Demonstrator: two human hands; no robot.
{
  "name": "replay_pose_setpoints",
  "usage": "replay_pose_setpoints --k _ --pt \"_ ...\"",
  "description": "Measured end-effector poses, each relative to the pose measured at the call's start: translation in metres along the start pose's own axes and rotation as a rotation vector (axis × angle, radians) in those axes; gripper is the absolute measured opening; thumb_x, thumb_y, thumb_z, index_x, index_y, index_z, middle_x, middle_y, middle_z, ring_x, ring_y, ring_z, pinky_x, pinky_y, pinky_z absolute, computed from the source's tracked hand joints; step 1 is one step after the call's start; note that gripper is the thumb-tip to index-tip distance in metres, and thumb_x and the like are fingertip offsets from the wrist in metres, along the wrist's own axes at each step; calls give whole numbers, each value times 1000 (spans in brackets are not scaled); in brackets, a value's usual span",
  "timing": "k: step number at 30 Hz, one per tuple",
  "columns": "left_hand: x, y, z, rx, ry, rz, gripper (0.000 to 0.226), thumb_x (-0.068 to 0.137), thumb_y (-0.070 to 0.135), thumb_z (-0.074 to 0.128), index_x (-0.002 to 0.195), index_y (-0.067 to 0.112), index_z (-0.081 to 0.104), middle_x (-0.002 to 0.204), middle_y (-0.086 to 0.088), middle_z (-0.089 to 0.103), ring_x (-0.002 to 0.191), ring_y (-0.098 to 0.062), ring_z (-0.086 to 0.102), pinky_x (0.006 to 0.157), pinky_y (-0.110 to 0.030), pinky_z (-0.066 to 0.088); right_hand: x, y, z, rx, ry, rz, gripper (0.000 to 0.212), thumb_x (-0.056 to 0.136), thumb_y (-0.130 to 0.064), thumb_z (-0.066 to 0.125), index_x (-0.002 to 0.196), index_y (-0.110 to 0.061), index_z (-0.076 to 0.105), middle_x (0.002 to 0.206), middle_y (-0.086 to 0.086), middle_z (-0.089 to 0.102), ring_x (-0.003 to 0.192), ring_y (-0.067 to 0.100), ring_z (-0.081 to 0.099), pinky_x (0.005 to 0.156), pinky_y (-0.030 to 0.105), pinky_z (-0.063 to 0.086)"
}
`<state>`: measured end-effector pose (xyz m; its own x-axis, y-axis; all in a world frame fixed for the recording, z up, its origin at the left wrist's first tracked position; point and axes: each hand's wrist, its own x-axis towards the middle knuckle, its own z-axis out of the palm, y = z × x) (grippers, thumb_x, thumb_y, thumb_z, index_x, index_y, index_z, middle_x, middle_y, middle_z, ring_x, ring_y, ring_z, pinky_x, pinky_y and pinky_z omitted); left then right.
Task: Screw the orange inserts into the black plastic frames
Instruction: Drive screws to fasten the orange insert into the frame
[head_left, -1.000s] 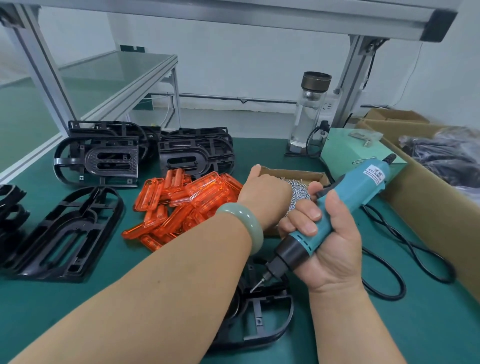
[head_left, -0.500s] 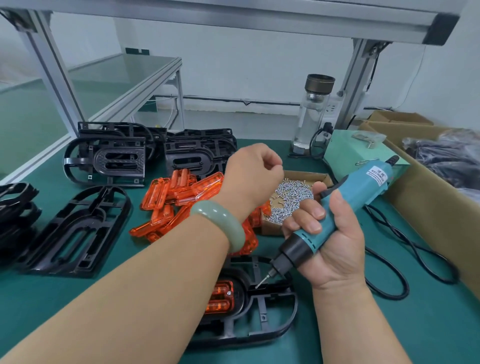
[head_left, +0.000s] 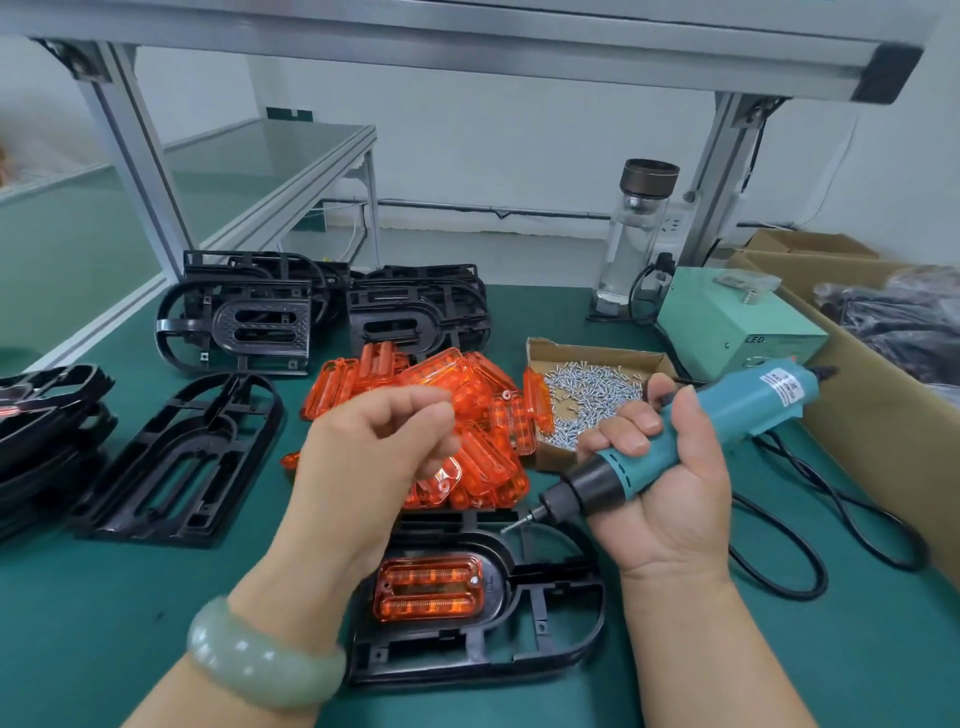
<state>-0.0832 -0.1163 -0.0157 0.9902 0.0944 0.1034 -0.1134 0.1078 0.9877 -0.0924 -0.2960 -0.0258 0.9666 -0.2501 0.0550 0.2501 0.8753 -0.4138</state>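
Fastening step: right hand (head_left: 670, 509) grips the electric screwdriver (head_left: 727, 410); left hand (head_left: 363, 457) curled, grip contents unclear. The seated orange insert (head_left: 428, 587) in the black frame (head_left: 561, 584) likely needs its screw next.

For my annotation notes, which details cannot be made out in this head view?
Head view only:
- Left hand: fingertips motion-blurred; a pinched screw cannot be confirmed.
- Screwdriver in right hand: bit tip too small to show a screw; label unreadable.
- Black frame: left end partly hidden by the left wrist.
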Motion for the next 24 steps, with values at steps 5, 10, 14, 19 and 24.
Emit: replay_pose_setpoints --k 5,10,14,19,24 --pt "-29 -4 -11 -218 29 -152 16 59 23 72 73 26 76 65 -1 68 59 -9 64 49 -17 49 -2 6 3 -21 73 -84 16 80 -33 58 92 -23 54 60 -11 46 47 3 44 58 21 43" --pt "-42 -8 -12 -265 21 -209 21 54 15 74 74 21 75 74 -10 71 68 -18 70 53 -19 53 -3 9 4 -5 122 -118 15 80 -33 61 89 -24 54 61 -11 46 48 3 45 60 22 43" --pt "-44 -9 -9 -275 24 -284 20 56 12 73 76 12 74 77 -15 72 66 -20 71 50 -18 53 -3 11 4 17 139 -126 15 80 -34 61 88 -25 53 62 -12 46 48 3 45 58 20 46" --pt "-47 -5 -2 -307 23 -386 15 58 20 70 70 12 73 69 -9 69 55 -11 64 40 -14 46 -3 12 6 21 166 -131 17 78 -35 62 88 -25 52 63 -12 46 48 2 45 61 21 44" --pt "-50 -2 6 -387 -3 -510 21 70 17 65 85 3 68 67 -10 70 54 -12 66 42 -15 49 -5 11 7 21 169 -137 18 77 -36 63 87 -25 53 62 -12 46 48 2 45 58 20 46"
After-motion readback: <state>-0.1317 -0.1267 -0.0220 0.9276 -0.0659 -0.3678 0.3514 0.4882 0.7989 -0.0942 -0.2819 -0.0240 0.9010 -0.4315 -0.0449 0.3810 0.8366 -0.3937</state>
